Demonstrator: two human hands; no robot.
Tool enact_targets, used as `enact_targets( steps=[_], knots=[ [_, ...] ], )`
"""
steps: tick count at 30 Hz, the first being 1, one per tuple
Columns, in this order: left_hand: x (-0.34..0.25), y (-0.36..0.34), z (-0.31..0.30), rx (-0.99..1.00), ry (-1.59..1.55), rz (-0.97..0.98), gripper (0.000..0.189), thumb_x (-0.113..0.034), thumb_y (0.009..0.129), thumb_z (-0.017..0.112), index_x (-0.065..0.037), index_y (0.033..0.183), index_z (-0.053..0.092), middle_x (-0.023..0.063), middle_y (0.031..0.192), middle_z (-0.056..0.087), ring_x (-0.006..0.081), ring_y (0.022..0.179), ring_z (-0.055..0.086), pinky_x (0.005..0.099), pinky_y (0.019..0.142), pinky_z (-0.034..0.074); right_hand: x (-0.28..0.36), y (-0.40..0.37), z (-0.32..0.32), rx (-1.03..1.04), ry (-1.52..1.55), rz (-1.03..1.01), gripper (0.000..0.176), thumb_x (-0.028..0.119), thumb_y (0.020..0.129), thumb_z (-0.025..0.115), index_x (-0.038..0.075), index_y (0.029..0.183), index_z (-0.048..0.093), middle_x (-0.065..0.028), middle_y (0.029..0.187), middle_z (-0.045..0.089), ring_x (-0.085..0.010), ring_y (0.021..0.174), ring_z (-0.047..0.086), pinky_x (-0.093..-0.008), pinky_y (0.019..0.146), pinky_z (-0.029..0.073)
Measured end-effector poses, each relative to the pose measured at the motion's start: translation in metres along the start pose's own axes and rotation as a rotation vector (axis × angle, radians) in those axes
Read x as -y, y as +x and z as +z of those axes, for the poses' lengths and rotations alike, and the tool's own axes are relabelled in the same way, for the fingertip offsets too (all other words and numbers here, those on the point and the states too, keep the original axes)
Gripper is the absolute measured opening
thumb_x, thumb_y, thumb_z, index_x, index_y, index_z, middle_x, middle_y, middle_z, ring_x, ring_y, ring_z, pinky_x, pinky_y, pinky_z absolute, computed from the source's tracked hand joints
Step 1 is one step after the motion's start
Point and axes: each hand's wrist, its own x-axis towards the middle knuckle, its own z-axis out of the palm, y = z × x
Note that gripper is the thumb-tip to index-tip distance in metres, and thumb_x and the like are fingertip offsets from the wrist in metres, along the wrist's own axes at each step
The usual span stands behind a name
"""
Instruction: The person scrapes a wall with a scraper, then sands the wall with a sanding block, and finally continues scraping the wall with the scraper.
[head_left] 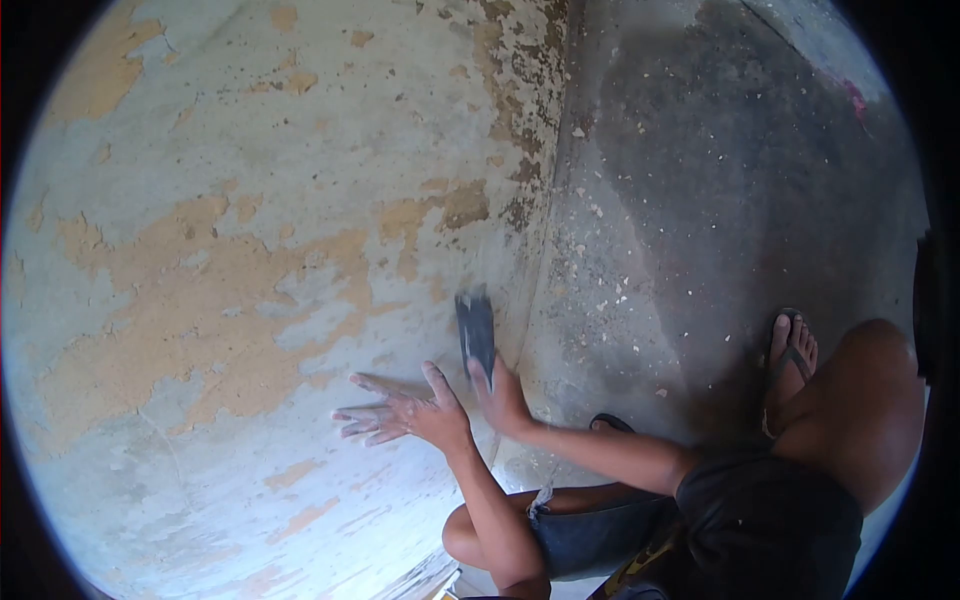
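My right hand is closed around the near end of a dark, flat scraper. Its far end is blurred and lies against the peeling wall, close to where wall and floor meet. To the left of it, my left hand is spread with fingers apart at the wall's surface, holding nothing. Pale dust coats its fingers. Around both hands the wall has whitish paint with bare tan patches.
Paint flakes are scattered over the grey concrete floor along the wall's base. My sandalled foot and bent knee are at the right. My other knee is near the wall. Something pink lies at the upper right.
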Motion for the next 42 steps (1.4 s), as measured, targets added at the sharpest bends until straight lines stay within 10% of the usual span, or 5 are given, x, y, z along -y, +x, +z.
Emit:
enact_targets(
  steps=[42],
  knots=[
    [-0.002,-0.003,-0.004,0.110,-0.021,0.049,0.102,-0.054,0.078,0.068,-0.027,0.157,0.010,0.0273,0.157,-0.018,0.0575,0.138,-0.021,0.0788,0.100,-0.003,-0.003,-0.002,0.000,-0.053,-0.037,-0.046,0.034,0.030,0.101,0.051,0.000,0.115,0.053,-0.0215,0.082,0.065,-0.0381,0.078,0.066,-0.0413,0.070,0.049]
  ],
)
